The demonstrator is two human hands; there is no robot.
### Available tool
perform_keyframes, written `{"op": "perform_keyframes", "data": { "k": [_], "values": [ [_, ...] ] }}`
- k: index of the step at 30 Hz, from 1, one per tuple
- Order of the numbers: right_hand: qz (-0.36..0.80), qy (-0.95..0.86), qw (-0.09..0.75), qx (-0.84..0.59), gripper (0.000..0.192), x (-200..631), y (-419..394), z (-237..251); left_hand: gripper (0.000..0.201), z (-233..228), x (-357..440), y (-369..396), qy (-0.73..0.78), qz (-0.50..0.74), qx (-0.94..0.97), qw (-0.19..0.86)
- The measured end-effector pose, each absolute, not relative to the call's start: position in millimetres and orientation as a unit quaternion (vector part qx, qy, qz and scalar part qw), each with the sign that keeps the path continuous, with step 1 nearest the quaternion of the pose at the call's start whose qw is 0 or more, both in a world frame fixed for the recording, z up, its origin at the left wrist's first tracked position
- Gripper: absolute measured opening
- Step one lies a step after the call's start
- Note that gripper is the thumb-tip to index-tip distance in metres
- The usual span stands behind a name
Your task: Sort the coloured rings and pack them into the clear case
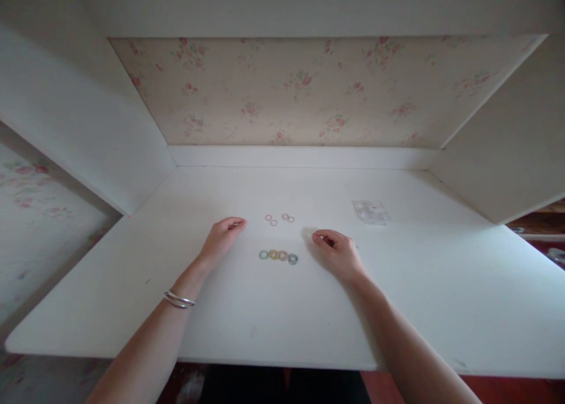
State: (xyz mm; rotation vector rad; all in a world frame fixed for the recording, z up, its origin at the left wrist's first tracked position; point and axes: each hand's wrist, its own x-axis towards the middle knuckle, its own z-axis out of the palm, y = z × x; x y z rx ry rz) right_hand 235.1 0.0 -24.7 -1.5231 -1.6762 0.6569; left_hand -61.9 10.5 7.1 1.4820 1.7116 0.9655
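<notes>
Both hands are down on the white table (pixel 132 262), palms facing the surface, forearms coming in from the bottom edge and angling toward each other. The left hand (pixel 222 237) is loosely curled, fingers bent together with the tips pointing right and inward, not gripping anything as far as I can see. There's a pair of thin silver bangles (pixel 179 300) on that wrist. The right hand (pixel 336 252) sits about the same, knuckles up, fingers curled and drawn together toward the left; thumb and forefinger tips look close to each other, but it's too small to tell if there's something pinched between them.

Between the two hands, slightly nearer the person, there's a short row of coloured rings (pixel 278 255) lying flat, touching side by side: greenish, yellow-orange, pinkish, then a blue-grey one at the right end. Neither hand touches the row.

A bit farther back is a loose scatter of thinner reddish rings (pixel 279 218), some touching in pairs.

Off to the right and farther back lies a small clear plastic bag (pixel 371 211), flat on the table, well apart from the right hand.

Behind it all is floral wallpaper (pixel 300 92) inside a white alcove.
</notes>
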Motion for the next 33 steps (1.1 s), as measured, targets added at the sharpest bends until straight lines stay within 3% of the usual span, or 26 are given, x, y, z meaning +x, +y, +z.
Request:
{"op": "perform_keyframes", "data": {
  "k": [9,21,33],
  "values": [
    [0.218,-0.695,0.328,-0.602,0.033,229,-8,-21,0.04,0,-67,16,0.625,0.355,0.584,0.378],
    [0.216,-0.634,0.314,-0.673,0.036,213,3,-23,0.033,0,-67,15,0.605,0.352,0.613,0.368],
    [0.177,-0.679,0.275,-0.658,0.034,216,-5,-22,0.035,2,-66,13,0.611,0.349,0.606,0.37]
  ]
}}
